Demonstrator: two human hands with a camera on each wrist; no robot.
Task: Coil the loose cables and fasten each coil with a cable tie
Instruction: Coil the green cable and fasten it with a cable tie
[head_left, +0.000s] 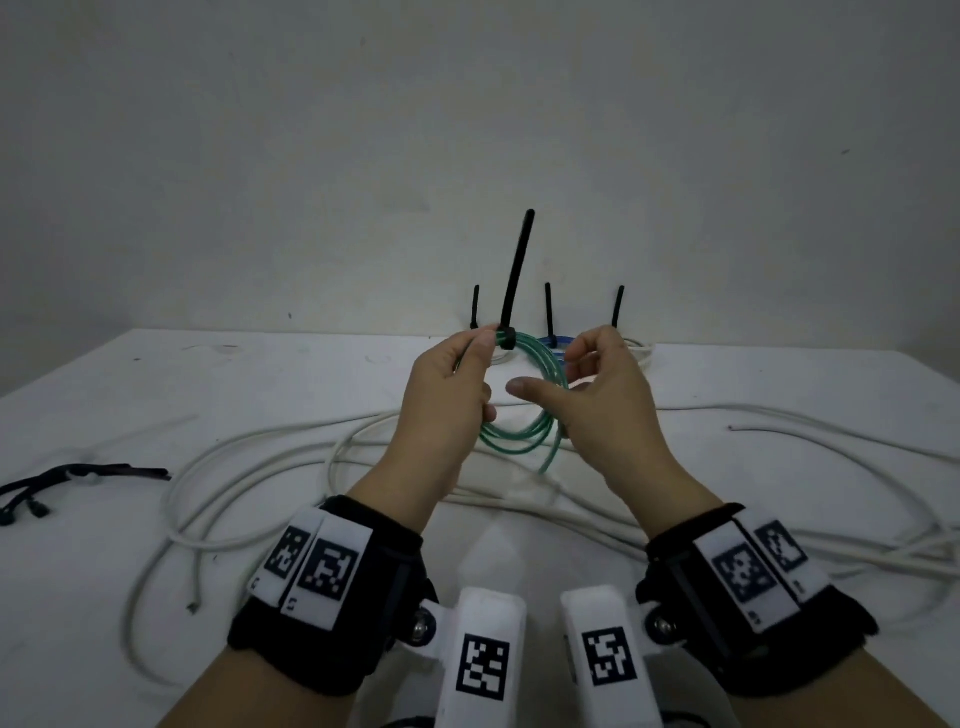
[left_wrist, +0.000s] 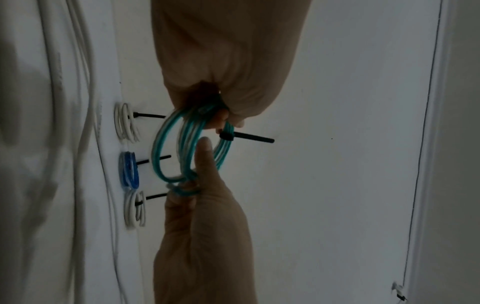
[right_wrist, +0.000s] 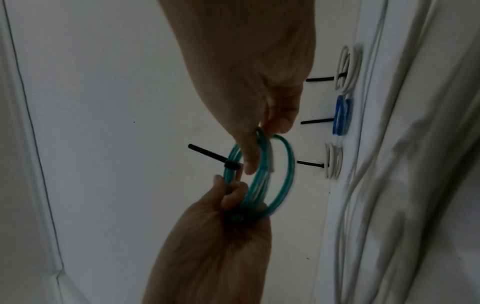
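Head view, left hand (head_left: 449, 395): fingers curled on the left side of the green coil (head_left: 524, 410), thumb beside the black cable tie (head_left: 514, 283) that stands up from the coil top.
Head view, right hand (head_left: 602, 395): fingers curled round the coil's right side, thumb pointing left.
Head view, coil position: raised above the desk (head_left: 130, 395), near its far edge, in front of three tied coils at the wall.
Head view, desk: loose white cable (head_left: 249, 457) sprawls below the hands; spare ties (head_left: 78, 475) lie far left.
Left wrist view: both hands grip the green coil; the tie tail points to the bare wall.
Right wrist view: same grip; blue coil (right_wrist: 341, 117) sits between two white coils.
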